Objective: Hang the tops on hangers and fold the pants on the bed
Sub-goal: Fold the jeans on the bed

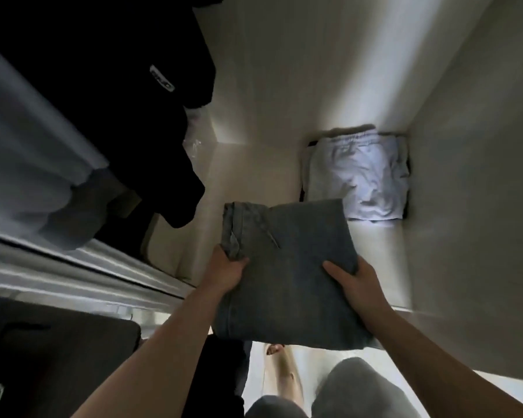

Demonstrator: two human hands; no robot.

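Note:
Folded blue-grey jeans (290, 267) are held level in front of me, over the floor of an open wardrobe. My left hand (227, 271) grips their left edge near the waistband. My right hand (355, 285) grips the right side, thumb on top. A folded pale blue garment (363, 176) with an elastic waist lies on a small stack in the wardrobe's far right corner, just beyond the jeans. Dark tops (127, 95) hang at the upper left, one with a white label.
The wardrobe's white floor (254, 176) and side wall (471, 176) frame the space. A light grey hanging garment (34, 164) and a sliding door track (73, 276) fill the left. My legs in grey shorts (360, 390) show below.

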